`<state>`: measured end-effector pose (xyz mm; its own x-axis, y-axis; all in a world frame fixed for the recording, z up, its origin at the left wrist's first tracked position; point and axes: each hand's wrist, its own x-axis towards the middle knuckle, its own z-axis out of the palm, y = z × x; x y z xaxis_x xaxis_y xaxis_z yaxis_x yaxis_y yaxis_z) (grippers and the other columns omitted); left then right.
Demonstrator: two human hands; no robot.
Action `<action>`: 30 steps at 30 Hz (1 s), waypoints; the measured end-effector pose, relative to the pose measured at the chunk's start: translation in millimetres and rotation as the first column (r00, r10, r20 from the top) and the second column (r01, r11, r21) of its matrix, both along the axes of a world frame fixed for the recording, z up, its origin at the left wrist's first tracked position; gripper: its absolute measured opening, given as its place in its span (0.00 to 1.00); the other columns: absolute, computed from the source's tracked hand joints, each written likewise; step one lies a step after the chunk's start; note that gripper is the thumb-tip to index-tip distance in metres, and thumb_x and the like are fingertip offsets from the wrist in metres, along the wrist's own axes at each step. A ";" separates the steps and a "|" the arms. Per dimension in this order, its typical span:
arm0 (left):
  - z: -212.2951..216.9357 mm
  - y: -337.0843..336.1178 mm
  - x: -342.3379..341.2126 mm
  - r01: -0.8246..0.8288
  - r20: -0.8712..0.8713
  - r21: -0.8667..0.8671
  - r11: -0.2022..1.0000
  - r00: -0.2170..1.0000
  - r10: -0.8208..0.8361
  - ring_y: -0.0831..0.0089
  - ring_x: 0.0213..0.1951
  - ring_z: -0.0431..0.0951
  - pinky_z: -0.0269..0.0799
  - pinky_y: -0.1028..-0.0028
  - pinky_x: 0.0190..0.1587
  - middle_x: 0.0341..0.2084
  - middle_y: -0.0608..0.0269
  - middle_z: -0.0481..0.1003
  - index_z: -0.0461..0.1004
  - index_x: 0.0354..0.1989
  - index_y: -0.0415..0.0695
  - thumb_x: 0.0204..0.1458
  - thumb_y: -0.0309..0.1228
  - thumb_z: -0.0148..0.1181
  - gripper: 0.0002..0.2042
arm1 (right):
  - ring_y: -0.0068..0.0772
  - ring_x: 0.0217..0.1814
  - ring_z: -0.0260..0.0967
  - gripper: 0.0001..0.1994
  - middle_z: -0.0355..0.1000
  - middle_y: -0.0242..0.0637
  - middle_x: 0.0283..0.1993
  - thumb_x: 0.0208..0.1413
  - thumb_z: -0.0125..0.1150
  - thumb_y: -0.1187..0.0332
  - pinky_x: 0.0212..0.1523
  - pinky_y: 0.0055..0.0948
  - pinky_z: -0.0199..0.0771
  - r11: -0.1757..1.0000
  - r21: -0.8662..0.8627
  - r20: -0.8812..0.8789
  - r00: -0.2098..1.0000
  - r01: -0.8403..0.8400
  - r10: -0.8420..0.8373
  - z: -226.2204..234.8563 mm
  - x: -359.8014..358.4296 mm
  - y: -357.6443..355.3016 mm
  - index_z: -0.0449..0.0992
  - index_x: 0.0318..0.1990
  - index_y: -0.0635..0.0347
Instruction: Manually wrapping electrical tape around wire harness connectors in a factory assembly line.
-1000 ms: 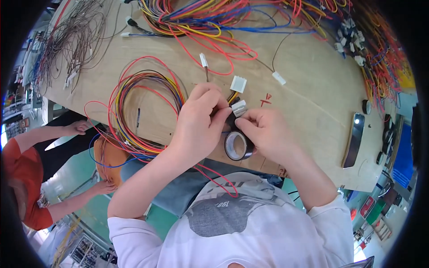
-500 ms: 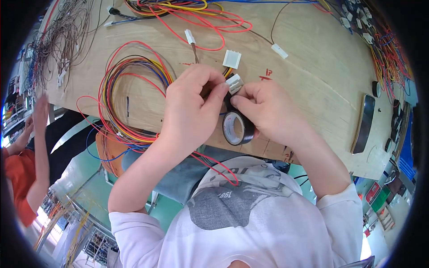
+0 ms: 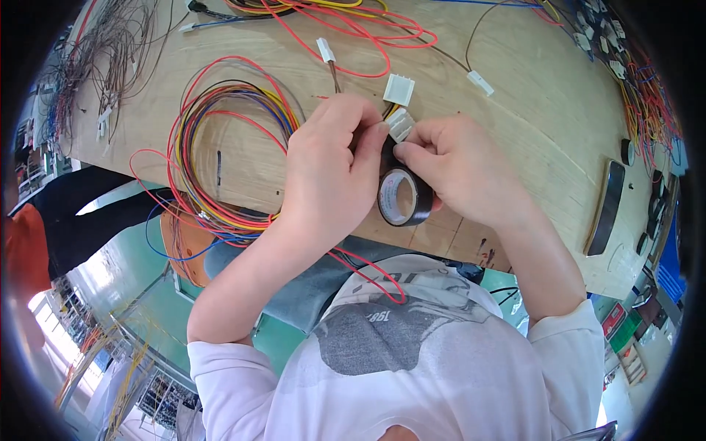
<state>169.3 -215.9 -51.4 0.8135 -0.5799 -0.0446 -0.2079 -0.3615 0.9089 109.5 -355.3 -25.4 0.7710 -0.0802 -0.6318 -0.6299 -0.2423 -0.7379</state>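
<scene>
My left hand (image 3: 331, 158) is closed, thumb and fingertips pinching the wires of a harness right beside a small white connector (image 3: 401, 125); its curled fingers hide most of the grip. A second white connector (image 3: 398, 89) lies just beyond, on yellow and dark wires. My right hand (image 3: 465, 167) pinches black tape against the near side of the small connector. From there the roll of black tape (image 3: 422, 206) hangs below my fingers, on edge by the table's front. Left of my hands lies a coil of red, yellow, blue and black wires (image 3: 179, 151).
More red and yellow wires (image 3: 353, 33) lie at the far side of the wooden table (image 3: 544, 110). Wire bundles hang at the left (image 3: 110, 66) and right (image 3: 643, 110). A dark, long object (image 3: 606, 208) sits at the right. A person in orange (image 3: 28, 250) stands at the left.
My view has shifted slightly, so the table's things sit farther right. Both hands stay close together at the small connector. The other person's raised arm has left its place over the table edge.
</scene>
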 end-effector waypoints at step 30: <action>-2.8 -1.6 0.5 -0.010 0.123 0.029 1.000 0.992 0.006 0.57 0.26 0.69 0.63 0.67 0.27 0.21 0.54 0.67 0.65 0.26 0.38 0.43 0.20 0.52 0.03 | 0.24 0.16 0.66 0.11 0.68 0.38 0.18 0.49 0.50 0.68 0.17 0.22 0.65 0.990 0.059 0.017 0.992 0.126 -0.127 8.0 -3.9 -1.5 0.70 0.26 0.71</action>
<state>169.8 -217.5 -54.2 0.8183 -0.5734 0.0393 -0.3147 -0.3898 0.8654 105.7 -356.9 -17.4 0.7699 -0.1421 -0.6222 -0.6373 -0.1184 -0.7615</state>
